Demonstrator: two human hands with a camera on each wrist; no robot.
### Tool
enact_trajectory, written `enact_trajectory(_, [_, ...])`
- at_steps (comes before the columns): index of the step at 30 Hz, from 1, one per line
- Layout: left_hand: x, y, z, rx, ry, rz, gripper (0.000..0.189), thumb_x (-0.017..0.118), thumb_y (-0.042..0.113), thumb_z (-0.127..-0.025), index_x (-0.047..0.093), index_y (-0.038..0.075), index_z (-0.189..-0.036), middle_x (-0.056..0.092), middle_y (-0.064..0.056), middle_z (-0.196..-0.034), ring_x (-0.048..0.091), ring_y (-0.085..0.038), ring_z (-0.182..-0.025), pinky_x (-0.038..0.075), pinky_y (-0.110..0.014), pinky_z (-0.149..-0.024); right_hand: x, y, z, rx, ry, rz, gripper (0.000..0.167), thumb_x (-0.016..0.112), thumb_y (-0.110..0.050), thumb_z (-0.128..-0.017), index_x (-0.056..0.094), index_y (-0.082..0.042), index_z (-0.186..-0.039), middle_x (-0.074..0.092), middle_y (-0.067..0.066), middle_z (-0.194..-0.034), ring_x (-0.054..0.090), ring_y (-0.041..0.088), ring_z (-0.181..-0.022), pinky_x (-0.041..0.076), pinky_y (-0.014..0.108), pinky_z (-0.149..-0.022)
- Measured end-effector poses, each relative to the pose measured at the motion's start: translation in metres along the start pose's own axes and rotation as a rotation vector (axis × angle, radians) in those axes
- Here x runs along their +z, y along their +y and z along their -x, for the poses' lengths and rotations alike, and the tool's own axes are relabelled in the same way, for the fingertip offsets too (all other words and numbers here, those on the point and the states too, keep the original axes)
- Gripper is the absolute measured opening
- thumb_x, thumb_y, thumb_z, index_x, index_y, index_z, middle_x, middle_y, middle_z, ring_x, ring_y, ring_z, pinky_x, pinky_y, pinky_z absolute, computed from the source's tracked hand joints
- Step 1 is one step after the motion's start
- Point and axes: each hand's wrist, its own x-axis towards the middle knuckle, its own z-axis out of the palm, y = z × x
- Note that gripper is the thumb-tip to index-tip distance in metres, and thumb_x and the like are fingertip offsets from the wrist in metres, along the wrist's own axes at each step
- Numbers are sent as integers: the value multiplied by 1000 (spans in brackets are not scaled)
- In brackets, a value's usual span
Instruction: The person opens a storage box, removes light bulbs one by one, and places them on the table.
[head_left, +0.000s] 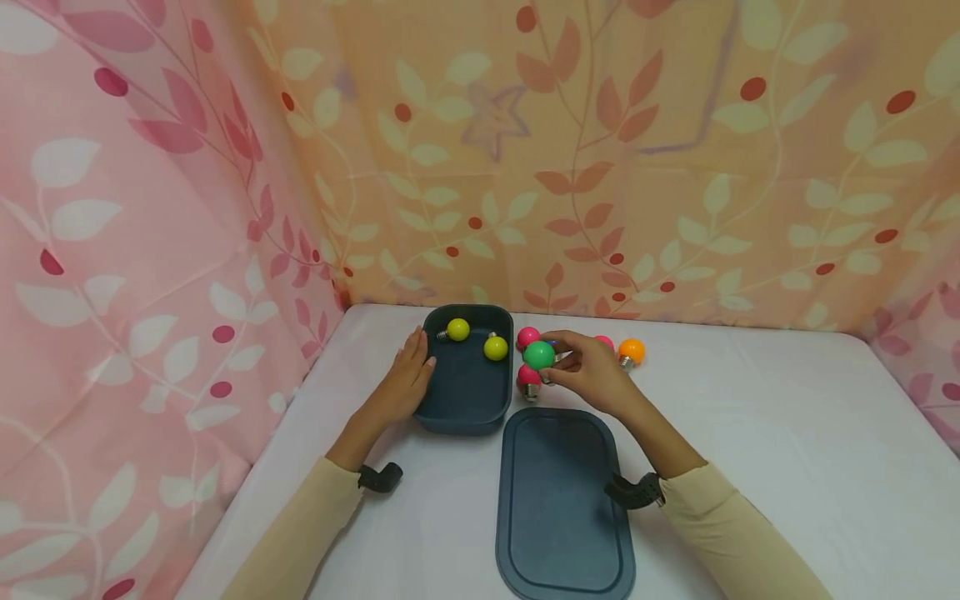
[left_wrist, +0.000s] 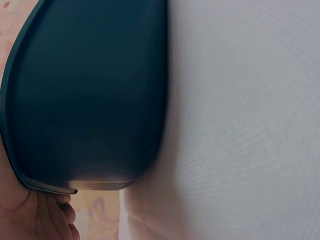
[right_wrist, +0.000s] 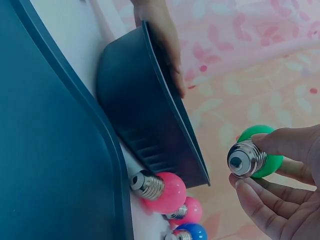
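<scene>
My right hand [head_left: 588, 371] pinches a green light bulb [head_left: 538, 356] near its metal screw base [right_wrist: 246, 159], raised above the table beside the box. My left hand [head_left: 403, 379] rests with fairly straight fingers against the left rim of a dark blue-grey box [head_left: 465, 425]. Inside the box lie two yellow bulbs [head_left: 496, 348]. Between the box and my right hand are pink bulbs [right_wrist: 170, 194], with a blue bulb [right_wrist: 194, 231] close by, mostly hidden in the head view. An orange bulb [head_left: 632, 352] and another pink bulb [head_left: 604, 342] lie past my right hand.
The box's flat lid [head_left: 564, 500] lies on the white tablecloth [head_left: 765, 417] in front, under my right wrist. A patterned curtain [head_left: 487, 167] hangs behind the table, and another [head_left: 150, 292] hangs along the left side.
</scene>
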Motion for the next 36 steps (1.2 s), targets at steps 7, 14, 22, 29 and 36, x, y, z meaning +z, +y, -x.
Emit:
enact_trajectory(7, [1, 1, -1, -7, -12, 13, 65, 24, 37, -113, 8, -4, -160, -4, -14, -170, -3, -29, -156, 6, -55, -124, -6, 11, 4, 66, 38, 12, 54, 80, -19, -88, 62, -13, -139, 70, 14, -118, 75, 25, -92, 61, 40, -80])
enact_trajectory(14, [3, 2, -2, 10, -4, 19, 63, 28, 31, -113, 9, -7, -159, -1, -19, -169, -1, -32, -156, 7, -57, -123, -7, 22, 6, 147, 76, 34, 53, 81, -21, -88, 63, -8, -136, 69, 19, -121, 74, 28, -92, 61, 40, -80])
enact_trajectory(22, [4, 0, -2, 19, 6, 28, 62, 30, 28, -113, 10, -8, -158, -1, -19, -169, 0, -35, -156, 7, -58, -122, -6, 30, 6, 208, 91, 38, 52, 81, -21, -87, 63, -4, -133, 68, 21, -118, 73, 28, -89, 61, 36, -76])
enact_trajectory(29, [1, -4, -1, 15, 0, 12, 64, 27, 34, -113, 8, -6, -159, -3, -17, -169, 1, -35, -156, 7, -58, -123, 0, 39, 2, 216, 74, 27, 52, 82, -24, -87, 64, -1, -131, 70, 19, -113, 72, 29, -91, 61, 36, -78])
enact_trajectory(36, [0, -3, -1, 16, -6, 30, 64, 28, 32, -113, 7, -7, -159, -4, -17, -169, 0, -36, -156, 5, -56, -123, 4, 48, 2, 213, 73, 37, 51, 83, -24, -86, 65, 0, -127, 70, 19, -111, 72, 34, -96, 61, 39, -77])
